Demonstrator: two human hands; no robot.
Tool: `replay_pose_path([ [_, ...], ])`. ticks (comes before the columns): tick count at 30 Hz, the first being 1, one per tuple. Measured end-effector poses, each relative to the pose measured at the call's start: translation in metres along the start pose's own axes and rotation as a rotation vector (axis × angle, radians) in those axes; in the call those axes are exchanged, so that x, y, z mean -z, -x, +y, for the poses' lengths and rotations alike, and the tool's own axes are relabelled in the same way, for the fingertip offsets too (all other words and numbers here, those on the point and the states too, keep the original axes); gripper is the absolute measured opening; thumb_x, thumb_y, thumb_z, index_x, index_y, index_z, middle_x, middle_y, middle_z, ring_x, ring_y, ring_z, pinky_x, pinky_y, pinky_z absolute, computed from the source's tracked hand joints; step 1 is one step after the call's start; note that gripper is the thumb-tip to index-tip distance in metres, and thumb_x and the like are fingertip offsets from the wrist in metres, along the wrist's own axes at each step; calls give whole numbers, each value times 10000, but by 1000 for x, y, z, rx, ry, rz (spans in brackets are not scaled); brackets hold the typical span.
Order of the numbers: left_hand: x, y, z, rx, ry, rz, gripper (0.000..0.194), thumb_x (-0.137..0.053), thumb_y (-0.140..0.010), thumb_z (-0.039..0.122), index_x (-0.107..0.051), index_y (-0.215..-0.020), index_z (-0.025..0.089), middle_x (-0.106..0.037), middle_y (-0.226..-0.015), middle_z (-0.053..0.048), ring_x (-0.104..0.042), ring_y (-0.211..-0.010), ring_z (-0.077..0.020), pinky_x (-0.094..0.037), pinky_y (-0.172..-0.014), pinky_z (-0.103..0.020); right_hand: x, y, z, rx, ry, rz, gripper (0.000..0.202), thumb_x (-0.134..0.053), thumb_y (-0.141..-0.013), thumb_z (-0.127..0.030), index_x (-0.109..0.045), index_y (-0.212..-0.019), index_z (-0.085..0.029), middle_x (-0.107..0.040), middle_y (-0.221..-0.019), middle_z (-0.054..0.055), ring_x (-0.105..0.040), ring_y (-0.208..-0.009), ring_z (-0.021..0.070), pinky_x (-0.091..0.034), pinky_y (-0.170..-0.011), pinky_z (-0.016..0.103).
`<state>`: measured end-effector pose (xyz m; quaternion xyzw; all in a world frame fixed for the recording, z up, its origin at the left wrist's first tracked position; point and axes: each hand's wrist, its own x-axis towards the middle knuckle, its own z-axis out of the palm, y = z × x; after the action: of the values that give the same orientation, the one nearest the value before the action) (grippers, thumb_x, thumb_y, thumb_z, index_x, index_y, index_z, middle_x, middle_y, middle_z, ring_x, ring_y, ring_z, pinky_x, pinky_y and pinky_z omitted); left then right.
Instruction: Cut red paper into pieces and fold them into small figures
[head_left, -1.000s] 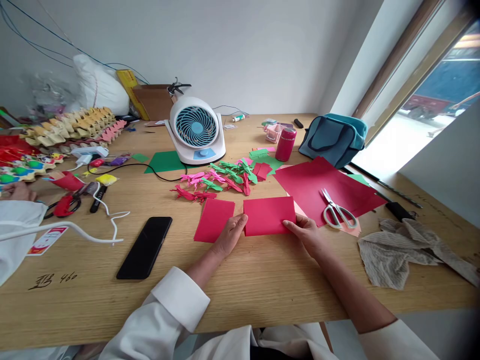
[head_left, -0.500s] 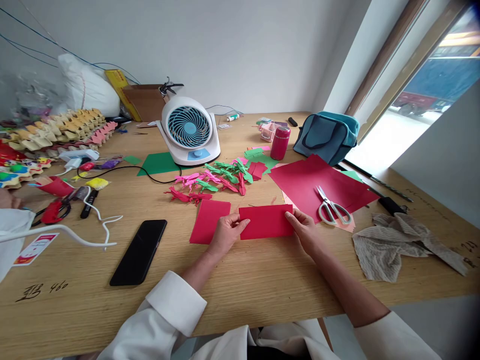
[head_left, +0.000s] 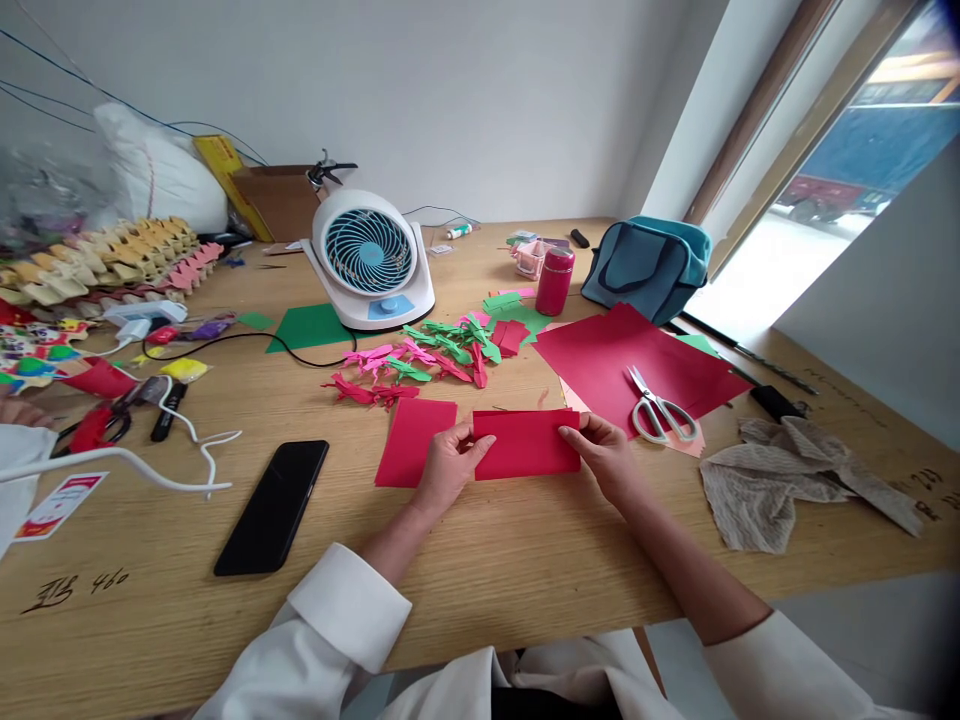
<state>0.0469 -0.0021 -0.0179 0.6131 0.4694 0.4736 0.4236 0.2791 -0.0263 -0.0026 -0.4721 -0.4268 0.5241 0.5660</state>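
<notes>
Between my two hands is a red sheet of paper point(head_left: 525, 446), a wide rectangle that looks folded along its length. My left hand point(head_left: 452, 464) pinches its left end, thumb in front and fingers behind. At the upper right corner my right hand point(head_left: 602, 452) grips it the same way. Beside my left hand lies a stack of red paper point(head_left: 409, 440), partly covered by that hand. Several red, pink and green paper cut-outs point(head_left: 427, 355) are heaped just beyond. White-handled scissors point(head_left: 660, 408) rest on large red sheets point(head_left: 592, 345) to the right.
A white fan point(head_left: 371, 260) stands at the back, with a red flask point(head_left: 555, 280) and a blue bag point(head_left: 649, 268) to its right. A black phone point(head_left: 273, 507) lies at left front, near a white cable point(head_left: 135, 468). A crumpled cloth point(head_left: 757, 490) is at right. Another person's hand point(head_left: 26, 410) shows at far left.
My right thumb has slid a little inward along the paper's upper edge. My left hand keeps its grip. The whole view has shifted slightly.
</notes>
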Motion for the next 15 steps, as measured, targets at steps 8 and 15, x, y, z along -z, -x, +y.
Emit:
replay_pose_path([
  [8,-2,1,0,18,37,31,283,-715,-756,388,-544,-679,175,-433,-580,63,-381,-565,-88,-322,-557,-218,-3,-3,1,56,0,50,382,-857,-608,-456,-565,-709,-231,-648,-718,-8,-569,-650,158,-499,-602,291],
  [15,-5,1,8,33,160,43,510,-734,-747,306,-530,-1201,196,-568,-698,45,-493,-620,-110,-385,-617,-223,-3,-4,3,57,-43,17,492,-853,-638,-420,-578,-1025,-290,-657,-784,-26,-612,-717,169,-524,-664,300],
])
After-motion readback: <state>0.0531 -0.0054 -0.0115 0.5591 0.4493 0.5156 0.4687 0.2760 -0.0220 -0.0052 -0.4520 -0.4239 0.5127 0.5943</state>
